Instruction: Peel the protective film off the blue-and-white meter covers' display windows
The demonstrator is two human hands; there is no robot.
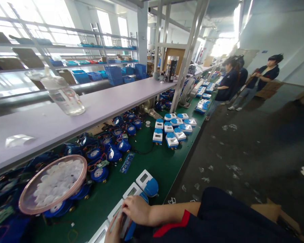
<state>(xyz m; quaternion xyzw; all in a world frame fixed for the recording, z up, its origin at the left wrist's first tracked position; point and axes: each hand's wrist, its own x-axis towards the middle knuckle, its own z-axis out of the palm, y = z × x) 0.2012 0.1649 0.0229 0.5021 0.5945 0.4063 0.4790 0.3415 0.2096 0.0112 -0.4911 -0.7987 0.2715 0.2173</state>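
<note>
A row of white-and-blue water meters (147,182) lies along the bench edge at the bottom of the head view. My right hand (136,210) is over one water meter (115,210), its fingers curled in a pinch at the meter's face. Whatever sits between those fingertips is hidden. Lower down, my left hand (114,231) grips the same meter, its fingers along the casing and its thumb out of sight. Beside the hands, a pink-rimmed bowl (84,165) holds many small whitish pieces.
Several blue meter bodies (114,153) with wires crowd beneath a raised shelf (131,96). A bottle (66,98) stands on that shelf. More finished-looking meters (172,140) sit farther along the green bench (144,155). Co-workers (229,79) stand along the aisle; clear scraps litter the floor.
</note>
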